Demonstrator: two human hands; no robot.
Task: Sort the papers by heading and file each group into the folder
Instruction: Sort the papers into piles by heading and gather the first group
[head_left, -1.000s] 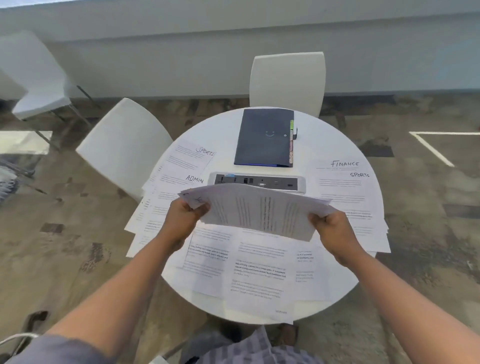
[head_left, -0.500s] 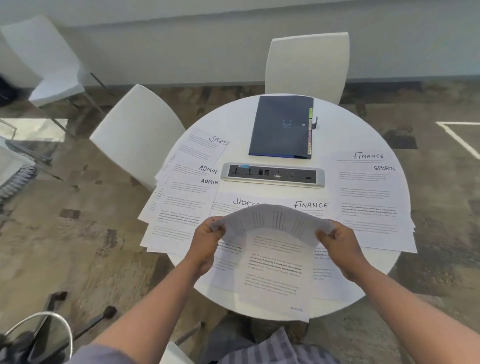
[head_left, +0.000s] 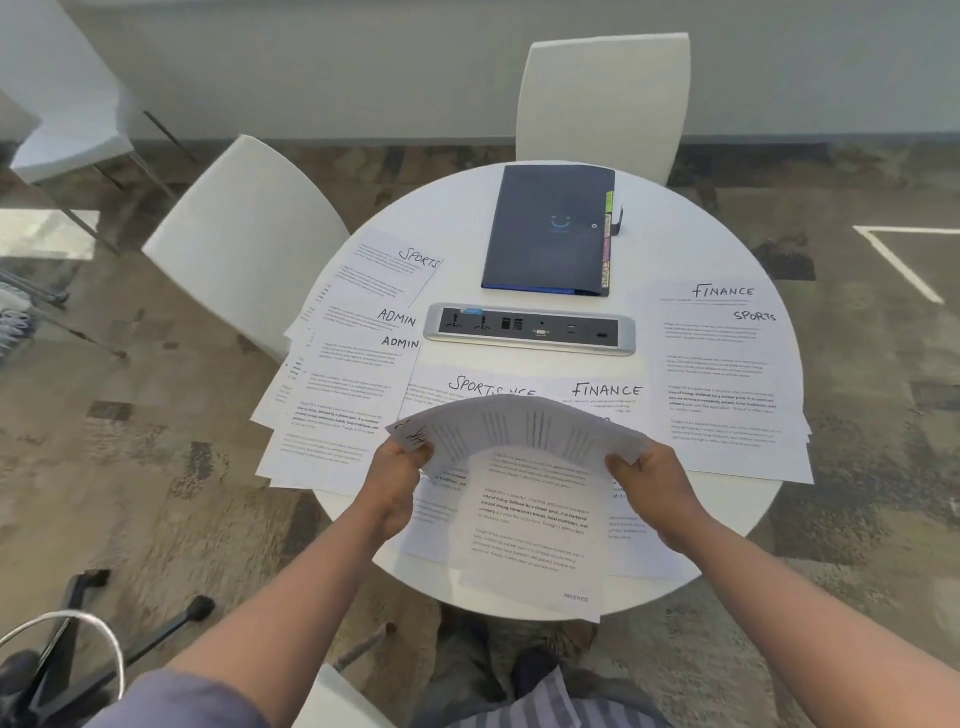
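Observation:
Both hands hold a stack of papers (head_left: 524, 428) sideways and bowed upward above the near half of the round white table (head_left: 457, 218). My left hand (head_left: 397, 480) grips its left end and my right hand (head_left: 654, 483) its right end. Loose sheets headed SPORTS (head_left: 384, 270), ADMIN (head_left: 353, 358) and FINANCE (head_left: 727, 374) lie spread over the table, and more sheets (head_left: 524, 530) lie under my hands. A dark blue folder (head_left: 548, 228) with coloured tabs lies closed at the far side.
A grey power socket strip (head_left: 530, 328) is set in the table's middle. White chairs stand at the far side (head_left: 605, 98) and at the left (head_left: 239, 239). A black office chair base (head_left: 78, 639) is on the floor at the lower left.
The held stack has come down and nearer to me, now bowed more. The SPORTS and FINANCE sheets behind it have come into sight. The camera has shifted slightly.

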